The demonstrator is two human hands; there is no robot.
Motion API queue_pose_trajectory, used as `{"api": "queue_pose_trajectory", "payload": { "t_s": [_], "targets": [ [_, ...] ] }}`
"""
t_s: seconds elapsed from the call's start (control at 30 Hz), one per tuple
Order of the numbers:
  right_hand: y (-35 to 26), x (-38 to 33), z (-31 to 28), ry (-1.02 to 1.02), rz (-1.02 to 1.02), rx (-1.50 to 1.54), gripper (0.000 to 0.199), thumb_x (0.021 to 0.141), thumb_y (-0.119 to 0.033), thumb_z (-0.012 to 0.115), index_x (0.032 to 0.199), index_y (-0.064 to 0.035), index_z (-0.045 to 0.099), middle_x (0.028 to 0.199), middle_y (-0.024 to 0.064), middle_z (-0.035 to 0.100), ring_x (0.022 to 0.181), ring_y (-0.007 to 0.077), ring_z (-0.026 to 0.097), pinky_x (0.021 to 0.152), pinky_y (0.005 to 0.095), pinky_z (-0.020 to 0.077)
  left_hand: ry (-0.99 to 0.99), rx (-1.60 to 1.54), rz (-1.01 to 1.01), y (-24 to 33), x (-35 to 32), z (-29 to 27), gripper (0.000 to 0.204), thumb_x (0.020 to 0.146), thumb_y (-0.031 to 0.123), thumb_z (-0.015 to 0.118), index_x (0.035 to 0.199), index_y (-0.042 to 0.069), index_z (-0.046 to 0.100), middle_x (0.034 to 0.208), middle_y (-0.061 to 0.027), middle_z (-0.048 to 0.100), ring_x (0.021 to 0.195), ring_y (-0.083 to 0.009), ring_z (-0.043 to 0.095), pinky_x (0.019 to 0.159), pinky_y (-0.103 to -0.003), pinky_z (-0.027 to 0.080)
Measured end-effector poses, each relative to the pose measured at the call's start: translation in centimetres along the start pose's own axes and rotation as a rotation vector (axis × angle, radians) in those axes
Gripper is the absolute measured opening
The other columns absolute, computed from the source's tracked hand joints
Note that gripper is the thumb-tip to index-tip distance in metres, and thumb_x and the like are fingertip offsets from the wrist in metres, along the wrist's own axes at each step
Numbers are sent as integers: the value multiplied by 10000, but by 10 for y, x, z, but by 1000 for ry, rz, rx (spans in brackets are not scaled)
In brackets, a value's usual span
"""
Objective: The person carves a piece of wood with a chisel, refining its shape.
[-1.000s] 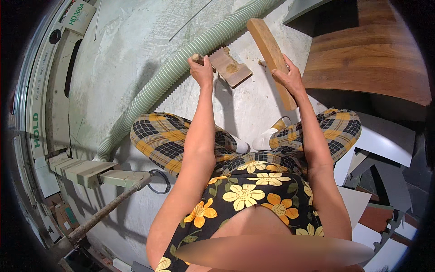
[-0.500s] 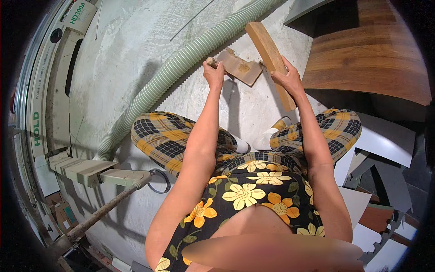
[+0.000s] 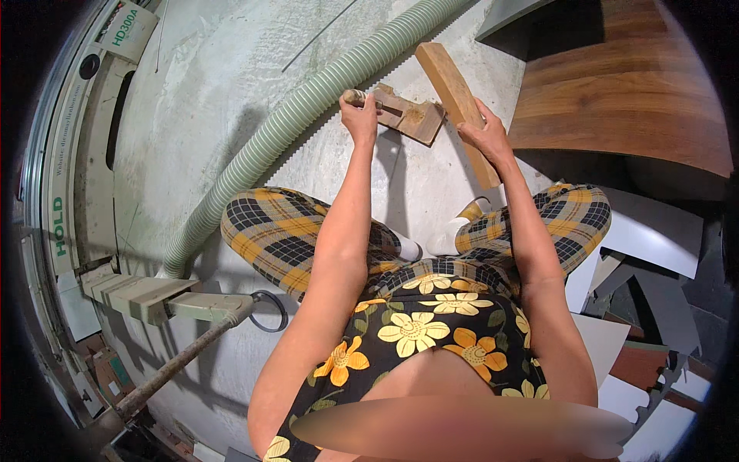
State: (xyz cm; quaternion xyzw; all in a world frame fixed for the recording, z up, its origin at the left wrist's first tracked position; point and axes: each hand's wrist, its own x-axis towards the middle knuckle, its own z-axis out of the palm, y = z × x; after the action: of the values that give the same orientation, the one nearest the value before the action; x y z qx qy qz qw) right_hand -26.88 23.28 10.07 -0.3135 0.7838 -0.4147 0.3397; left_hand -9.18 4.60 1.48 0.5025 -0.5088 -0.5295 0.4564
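Note:
My left hand (image 3: 359, 122) is closed round the pale wooden handle (image 3: 355, 98) of what looks like a chisel. Its narrow dark blade (image 3: 391, 110) points right, over a small worn wooden board (image 3: 419, 123) on the floor; I cannot tell whether it touches. The board has a rough, chipped patch and a ragged upper edge. To its right, my right hand (image 3: 485, 137) grips a long squared wooden block (image 3: 453, 86) near its middle. The block slants, its upper end leaning left and its lower end close to my foot.
A ribbed pale green hose (image 3: 308, 108) runs diagonally behind the board. Curved wood-grain panels (image 3: 616, 92) stand at the right, with white and grey offcuts (image 3: 647, 231) below them. Along the left are a long machine (image 3: 85, 169) and a metal arm with a bar (image 3: 185, 350).
My left hand has turned the tool, and its dark blade now shows over the board. The upper end of the block in my right hand has dropped slightly.

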Motion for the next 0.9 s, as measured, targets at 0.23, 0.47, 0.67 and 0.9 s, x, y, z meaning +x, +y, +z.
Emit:
{"api": "queue_pose_trajectory", "payload": {
  "t_s": [0.23, 0.47, 0.67, 0.9],
  "targets": [
    [0, -2, -4, 37, -10, -27, 770, 679, -328, 673, 1374, -56, 481, 1143, 170, 649, 992, 232, 638, 887, 326, 487, -14, 102, -3, -1, -8, 13, 344, 812, 77, 698, 1031, -23, 453, 774, -124, 582, 562, -195, 637, 465, -328, 537],
    [-10, -7, -5, 19, 37, -36, 770, 685, -311, 672, 1383, -58, 468, 1152, 174, 646, 999, 236, 640, 882, 327, 493, -13, 110, -21, 0, -7, 21, 367, 810, 69, 701, 1063, -23, 452, 774, -130, 600, 566, -203, 634, 465, -323, 536],
    [-12, -8, -4, 29, 18, -46, 778, 677, -297, 668, 1386, -52, 463, 1157, 171, 645, 1010, 237, 637, 887, 322, 489, -20, 193, 30, 3, -12, 33, 362, 782, 92, 729, 1055, 5, 507, 846, -176, 650, 715, -289, 659, 652, -395, 523],
    [-43, -11, 3, -10, -84, -136, 757, 668, -287, 664, 1375, -92, 479, 1153, 181, 643, 1015, 256, 633, 892, 327, 482, -20, 170, -2, -1, -9, 35, 397, 765, 90, 732, 1077, 11, 501, 895, -182, 651, 849, -339, 647, 785, -418, 481]
  ]
}}
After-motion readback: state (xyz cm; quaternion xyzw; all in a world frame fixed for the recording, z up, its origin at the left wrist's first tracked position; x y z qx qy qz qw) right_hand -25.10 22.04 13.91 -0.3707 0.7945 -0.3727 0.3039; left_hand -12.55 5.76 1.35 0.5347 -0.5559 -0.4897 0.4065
